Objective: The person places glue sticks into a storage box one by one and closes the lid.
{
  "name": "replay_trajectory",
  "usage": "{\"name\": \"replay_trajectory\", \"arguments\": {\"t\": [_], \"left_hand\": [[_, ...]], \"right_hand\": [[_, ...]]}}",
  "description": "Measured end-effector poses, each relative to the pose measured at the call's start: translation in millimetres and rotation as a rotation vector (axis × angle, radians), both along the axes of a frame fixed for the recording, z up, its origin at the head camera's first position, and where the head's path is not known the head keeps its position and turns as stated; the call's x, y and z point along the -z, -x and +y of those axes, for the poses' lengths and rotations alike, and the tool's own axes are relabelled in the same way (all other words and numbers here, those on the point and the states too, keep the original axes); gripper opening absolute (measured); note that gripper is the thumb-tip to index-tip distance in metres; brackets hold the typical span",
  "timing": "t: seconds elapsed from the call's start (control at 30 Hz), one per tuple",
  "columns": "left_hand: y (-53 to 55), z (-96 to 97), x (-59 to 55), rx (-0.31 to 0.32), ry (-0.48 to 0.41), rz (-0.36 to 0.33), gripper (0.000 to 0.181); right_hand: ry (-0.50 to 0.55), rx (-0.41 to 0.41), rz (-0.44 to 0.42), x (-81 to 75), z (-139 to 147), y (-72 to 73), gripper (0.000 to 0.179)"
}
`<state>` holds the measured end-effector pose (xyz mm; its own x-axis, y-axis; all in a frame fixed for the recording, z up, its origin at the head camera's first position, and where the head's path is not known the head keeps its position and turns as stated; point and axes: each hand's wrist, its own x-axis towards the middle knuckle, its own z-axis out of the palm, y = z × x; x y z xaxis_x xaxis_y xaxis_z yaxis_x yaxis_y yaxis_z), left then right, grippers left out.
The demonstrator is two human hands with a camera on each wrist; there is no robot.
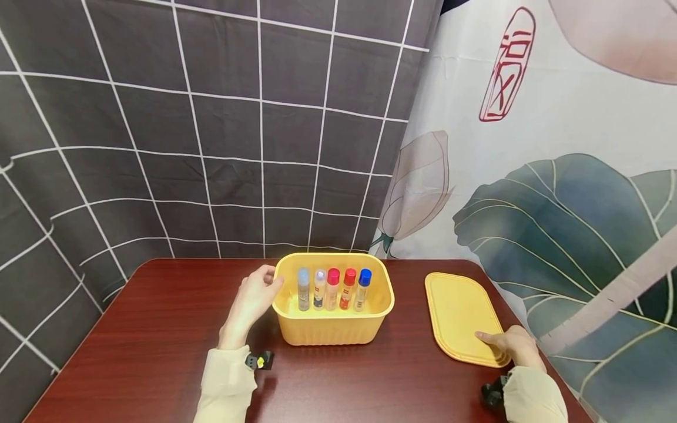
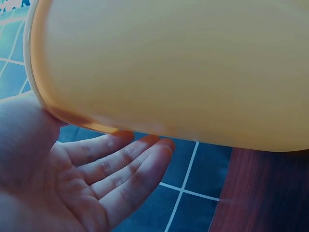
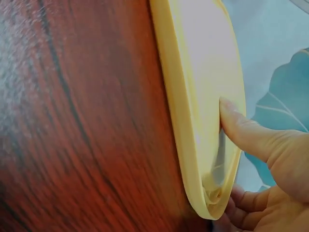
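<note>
A yellow plastic tub (image 1: 330,332) stands on the table, with several small capped bottles (image 1: 332,291) upright in a row inside. Their caps are grey-blue, white, red and blue. At the tub's left end, my left hand (image 1: 256,296) holds the rim, its thumb over the edge; in the left wrist view the fingers (image 2: 135,179) reach along the tub's outside and the thumb tip is hidden. To the right lies a flat yellow lid (image 1: 460,311). My right hand (image 1: 515,345) pinches its near right corner, thumb on top (image 3: 246,135) and the other fingers at the edge.
The dark red wooden table (image 1: 174,329) has rounded far corners. A dark grid-patterned cloth (image 1: 227,135) hangs behind it, and a white cloth with leaf prints (image 1: 571,235) hangs along the right side. Bare tabletop lies between tub and lid.
</note>
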<state>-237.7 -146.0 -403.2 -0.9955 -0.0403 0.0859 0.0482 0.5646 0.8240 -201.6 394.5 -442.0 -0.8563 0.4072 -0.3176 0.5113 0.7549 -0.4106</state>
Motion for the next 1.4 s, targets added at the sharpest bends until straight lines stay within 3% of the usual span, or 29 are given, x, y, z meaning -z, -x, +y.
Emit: {"name": "replay_trajectory", "arguments": {"t": [0.17,0.27,0.4,0.63,0.83,1.0,1.27,1.4], "left_hand": [[0.7,0.5,0.1,-0.006,0.005,0.005,0.034],[0.7,2.1,-0.3,-0.004,0.006,0.015,0.033],[0.9,3.2,0.6,-0.004,0.005,0.032,0.032],[0.8,2.1,0.8,-0.009,0.003,0.032,0.033],[1.2,2.1,0.5,-0.01,0.004,0.029,0.033],[2.0,1.9,1.7,-0.006,-0.004,0.029,0.032],[0.6,2.4,0.5,-0.008,-0.005,0.035,0.032],[-0.2,2.4,-0.6,-0.008,0.001,0.046,0.031]], "right_hand": [[0.02,-0.013,0.007,-2.9,2,1.9,0.09],[0.106,0.03,0.021,-4.9,3,1.2,0.09],[0.224,0.079,0.088,-8.7,3,0.4,0.077],[0.383,0.054,0.203,-17.0,-2,2.4,0.066],[0.421,0.033,0.269,-26.5,-12,0.8,0.058],[0.42,0.033,0.326,-34.5,-23,-1.4,0.054],[0.189,0.028,0.489,-49.3,-45,-7.6,0.039],[0.067,0.028,0.61,-58.1,-58,-10.0,0.035]]}}
